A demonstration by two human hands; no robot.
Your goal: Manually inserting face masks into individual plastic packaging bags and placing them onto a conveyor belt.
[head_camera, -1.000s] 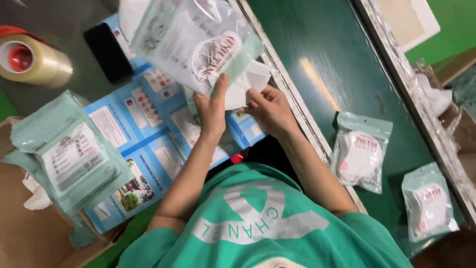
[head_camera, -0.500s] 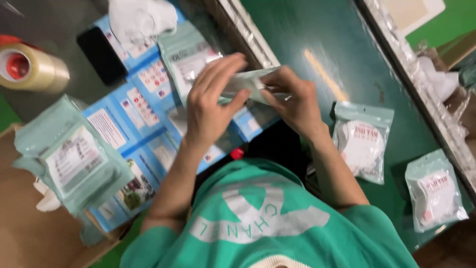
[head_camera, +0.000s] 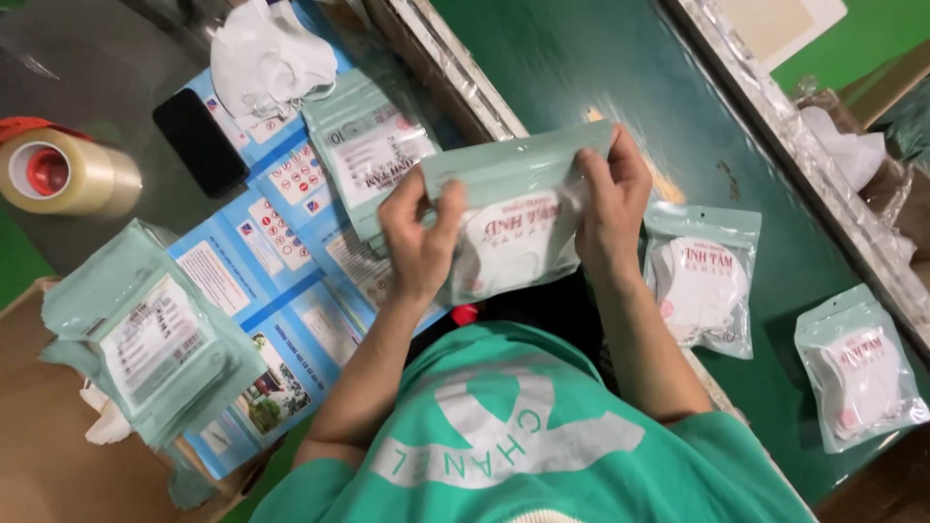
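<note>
Hands meet over a pale green mask pouch (head_camera: 513, 228), held up above my lap at the table edge: my left hand (head_camera: 418, 242) pinches its left side, thumb in front, while my right hand (head_camera: 608, 199) grips the upper right corner. Two filled pouches (head_camera: 702, 281) lie on the dark green belt (head_camera: 581, 68) to my right. A stack of pouches (head_camera: 145, 339), a tape roll (head_camera: 63, 172) and a black phone (head_camera: 199, 140) sit to my left.
</note>
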